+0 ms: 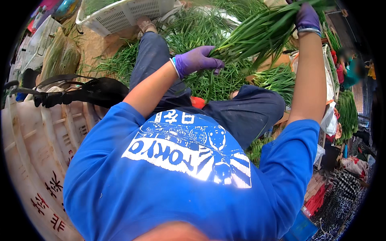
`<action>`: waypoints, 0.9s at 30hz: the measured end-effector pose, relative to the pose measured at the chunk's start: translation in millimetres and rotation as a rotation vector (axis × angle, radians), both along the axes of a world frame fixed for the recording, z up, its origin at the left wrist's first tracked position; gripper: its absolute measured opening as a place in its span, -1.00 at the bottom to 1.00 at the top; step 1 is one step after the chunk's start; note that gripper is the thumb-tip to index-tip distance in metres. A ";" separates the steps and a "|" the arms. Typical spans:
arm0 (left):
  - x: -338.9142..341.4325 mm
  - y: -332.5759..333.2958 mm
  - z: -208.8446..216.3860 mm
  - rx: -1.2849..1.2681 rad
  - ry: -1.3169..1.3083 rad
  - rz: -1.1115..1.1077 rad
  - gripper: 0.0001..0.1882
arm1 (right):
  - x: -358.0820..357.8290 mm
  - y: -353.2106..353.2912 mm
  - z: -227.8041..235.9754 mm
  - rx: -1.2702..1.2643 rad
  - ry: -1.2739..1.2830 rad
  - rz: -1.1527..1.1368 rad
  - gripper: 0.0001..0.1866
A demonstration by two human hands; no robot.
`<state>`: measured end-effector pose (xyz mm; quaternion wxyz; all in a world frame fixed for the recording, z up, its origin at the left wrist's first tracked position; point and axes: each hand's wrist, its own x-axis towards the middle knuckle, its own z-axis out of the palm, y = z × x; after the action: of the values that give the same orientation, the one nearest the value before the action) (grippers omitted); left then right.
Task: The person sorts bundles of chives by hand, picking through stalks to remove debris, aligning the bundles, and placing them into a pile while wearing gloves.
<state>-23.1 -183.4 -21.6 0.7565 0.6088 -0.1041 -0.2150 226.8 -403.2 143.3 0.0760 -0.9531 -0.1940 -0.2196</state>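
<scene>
A bunch of long green chives (257, 34) stretches between my two purple-gloved hands. At its pale stem end, my left hand (198, 62) is closed, with the stems between thumb and fingers. Toward the leafy end at upper right, my right hand (308, 18) is wrapped round the leaves; some of its fingers are hidden. Beneath the held bunch, loose chives (189, 34) are heaped on the ground before my legs. Another chive bunch (277, 82) lies beside my right knee.
A white plastic crate (120, 19) stands at far left. Bagged greens (60, 56) lie left of it, near a black strap (100, 90). A large pale crate (40, 140) sits at my left side. More chives (346, 114) and a person in green (354, 72) are off to the right.
</scene>
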 end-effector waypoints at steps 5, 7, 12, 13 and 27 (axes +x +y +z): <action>-28.6 18.6 -12.5 -0.052 0.048 0.130 -0.76 | 16.0 -69.5 -1.6 -0.260 -0.008 -0.217 -0.70; -30.2 39.4 -16.0 -0.267 0.061 0.387 -0.77 | 69.4 -143.6 3.6 -0.076 0.105 -0.254 -0.61; -2.1 99.5 -13.5 0.242 -0.157 0.323 -0.51 | 31.6 -64.9 20.9 0.140 0.201 0.069 -0.54; 13.3 84.7 -3.8 0.746 -0.457 0.140 -0.43 | 27.3 -89.9 29.7 -0.074 0.039 0.186 -0.53; 12.3 -29.9 5.6 -1.020 0.326 -0.014 -0.48 | -20.6 34.4 -25.8 1.233 0.824 0.316 -0.86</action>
<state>-10.8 -213.3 -16.0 0.9612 0.1219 -0.0808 -0.2339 206.2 -368.9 117.5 0.6920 -0.7038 -0.1265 0.0992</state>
